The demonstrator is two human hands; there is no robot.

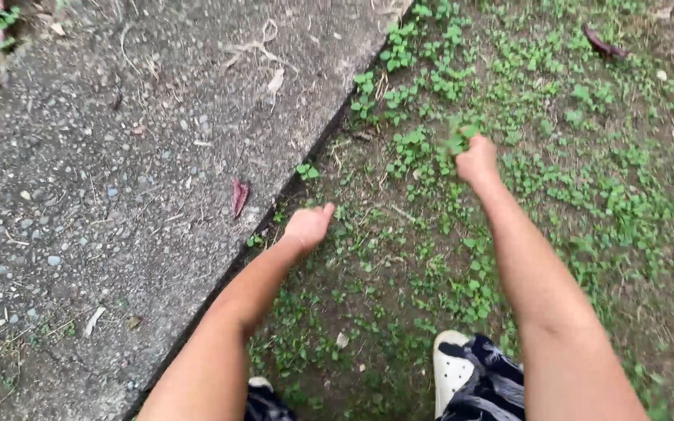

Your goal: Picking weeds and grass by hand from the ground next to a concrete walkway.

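My right hand is closed around a small tuft of green weeds, held just above the weedy soil. My left hand hangs low over the ground near the edge of the concrete slab, fingers curled with the thumb sticking out; nothing shows in it. Small green weeds grow thickly in the bare earth around both hands.
The grey pebbled concrete slab fills the left half, with dry twigs and a reddish dead leaf on it. Its edge runs diagonally. My white shoe and dark patterned trouser legs show at the bottom. Another dark leaf lies far right.
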